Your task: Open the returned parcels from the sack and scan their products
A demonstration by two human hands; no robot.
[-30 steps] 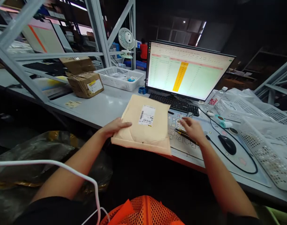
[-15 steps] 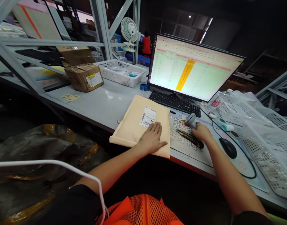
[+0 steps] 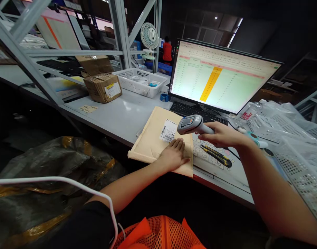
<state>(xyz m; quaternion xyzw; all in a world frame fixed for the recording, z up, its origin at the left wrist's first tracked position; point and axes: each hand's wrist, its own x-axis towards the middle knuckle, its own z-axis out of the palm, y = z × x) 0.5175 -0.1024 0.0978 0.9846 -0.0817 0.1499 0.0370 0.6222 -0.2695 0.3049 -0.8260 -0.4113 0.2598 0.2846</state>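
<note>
Dim workshop from where I stand, grey table (image 3: 122, 110) under a metal rack. Left end: cardboard box (image 3: 100, 90), flap up, then a white basket (image 3: 137, 89) of small items, both set back, presumably to leave the front edge for work.

Padded envelope (image 3: 152, 141) lies at the front edge, part on the mat (image 3: 203, 166), label (image 3: 169, 130) up. Left hand (image 3: 172, 156) is open, palm flat on its lower part, gripping nothing; looks like it's there to stop sliding. Fingertips sit at the label's lower edge, so most of the print is exposed.

Scanner (image 3: 192, 124) hovers over the envelope's right side, head towards the label, handle closed in the right hand (image 3: 220, 134). Held off the paper, likely for a clear line to the code. Cutter (image 3: 217, 155) lies loose on the mat below that hand, within easy reach. Screen (image 3: 226, 74) behind, angled for reading from the seat, I'd guess.
</note>
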